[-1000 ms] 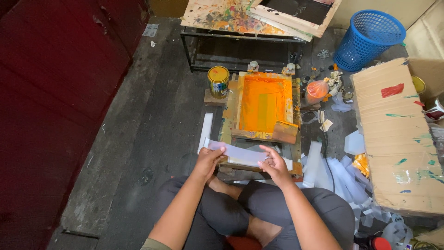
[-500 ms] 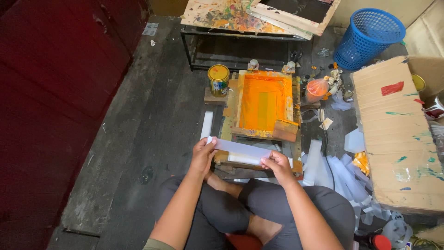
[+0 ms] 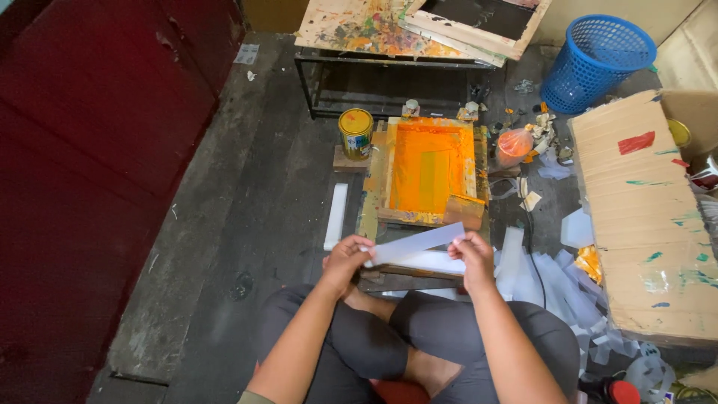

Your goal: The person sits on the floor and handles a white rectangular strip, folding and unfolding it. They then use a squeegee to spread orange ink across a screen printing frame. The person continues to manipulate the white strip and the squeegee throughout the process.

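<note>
Just in front of the orange-inked printing screen (image 3: 430,168), a seated person holds a long white strip (image 3: 417,243) between both hands, the left hand (image 3: 345,262) pinching its near-left end and the right hand (image 3: 473,251) gripping its right end. The strip's long axis runs left to right across the screen's near edge, tilted so the right end sits higher and closer to the screen. Half a second earlier it lay lower and nearly level; it has since been lifted and angled, with the hands raised a little. Left of the screen stands a yellow-lidded paint can (image 3: 356,132), and another white strip (image 3: 336,216) lies on the floor on that same side. Right of the screen sit scattered white strips (image 3: 546,277) and a paint-marked stack of cardboard (image 3: 643,217); a blue basket (image 3: 596,61) stands beyond the screen's far right corner.
</note>
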